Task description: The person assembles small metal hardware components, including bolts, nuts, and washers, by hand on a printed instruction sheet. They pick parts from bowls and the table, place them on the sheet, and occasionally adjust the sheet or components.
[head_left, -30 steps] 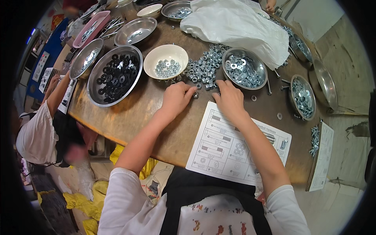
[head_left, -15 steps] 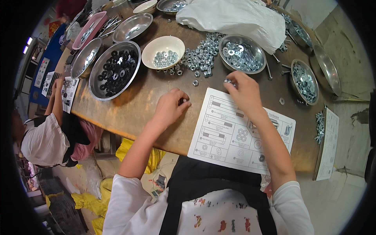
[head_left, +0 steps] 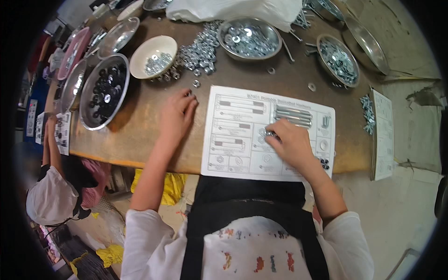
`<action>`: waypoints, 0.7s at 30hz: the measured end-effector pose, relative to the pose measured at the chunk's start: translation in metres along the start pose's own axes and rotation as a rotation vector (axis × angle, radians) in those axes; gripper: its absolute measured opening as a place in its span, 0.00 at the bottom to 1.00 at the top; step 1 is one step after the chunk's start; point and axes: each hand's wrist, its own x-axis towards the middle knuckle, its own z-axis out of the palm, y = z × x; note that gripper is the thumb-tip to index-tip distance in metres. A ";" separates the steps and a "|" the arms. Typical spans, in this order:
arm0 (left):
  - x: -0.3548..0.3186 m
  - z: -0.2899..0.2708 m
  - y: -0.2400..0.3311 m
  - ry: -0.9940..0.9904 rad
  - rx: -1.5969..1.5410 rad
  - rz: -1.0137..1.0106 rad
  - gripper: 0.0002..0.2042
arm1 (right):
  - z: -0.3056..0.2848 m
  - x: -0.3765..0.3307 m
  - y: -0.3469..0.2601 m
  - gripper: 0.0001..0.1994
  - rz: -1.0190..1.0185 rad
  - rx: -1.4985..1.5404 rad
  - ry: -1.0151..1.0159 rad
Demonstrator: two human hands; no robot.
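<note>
A white printed sheet (head_left: 238,135) with part outlines lies on the brown wooden table (head_left: 140,135) in front of me. My right hand (head_left: 291,144) rests on the sheet, its fingertips closed on small shiny metal parts (head_left: 269,135). Several long bolts (head_left: 293,115) lie on the sheet just above that hand, and black washers (head_left: 323,163) lie to its right. My left hand (head_left: 176,114) lies on the table left of the sheet, fingers together, with a small dark nut (head_left: 189,93) at its fingertips.
At the back are a loose nut pile (head_left: 200,46), a white bowl (head_left: 140,60) of nuts, steel bowls of black washers (head_left: 88,112) and shiny washers (head_left: 224,28) (head_left: 322,44), and a white bag (head_left: 233,9). Another person (head_left: 46,196) sits at left. A second sheet (head_left: 385,135) lies right.
Both hands have drawn back from the nut pile toward me. The right hand has come down onto the sheet with small parts; the left has stopped beside the sheet's left edge.
</note>
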 end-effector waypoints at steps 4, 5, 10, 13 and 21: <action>0.015 -0.010 0.014 0.047 0.104 -0.030 0.21 | 0.015 -0.003 0.000 0.09 -0.012 -0.077 0.031; 0.023 -0.011 0.013 0.080 0.171 -0.002 0.23 | 0.016 0.000 -0.002 0.09 -0.041 -0.081 0.047; 0.046 -0.004 0.004 -0.140 0.022 -0.143 0.16 | 0.007 -0.004 -0.006 0.11 -0.006 -0.028 0.035; 0.052 0.001 0.008 -0.154 -0.139 -0.114 0.13 | -0.006 -0.019 -0.006 0.11 0.087 0.072 0.123; 0.003 0.005 0.135 -0.453 -0.354 0.335 0.13 | -0.011 -0.024 -0.005 0.11 0.214 0.211 0.168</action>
